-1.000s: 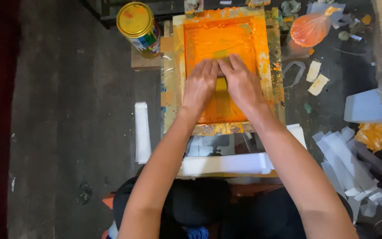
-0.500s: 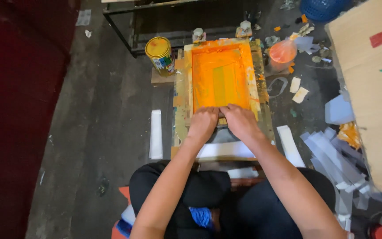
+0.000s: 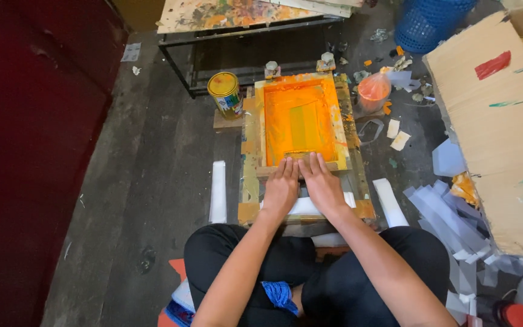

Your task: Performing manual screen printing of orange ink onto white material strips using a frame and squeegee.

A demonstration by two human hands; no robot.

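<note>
Pressing down at the centre of the frame, my left hand [image 3: 281, 192] and right hand [image 3: 322, 186] lie flat, side by side, on the near edge of the orange-inked wooden screen-printing frame [image 3: 298, 119]. Fingers are straight and close together, clamped on nothing; whether a squeegee lies beneath them I cannot tell. The frame sits on a paint-stained wooden base [image 3: 250, 181], with white paper strips [image 3: 218, 191] on either side. I judge that uneven pressure could shift the frame and smear ink. The yellow-lidded paint can [image 3: 224, 94], upper left of the frame, stands close enough to be knocked.
</note>
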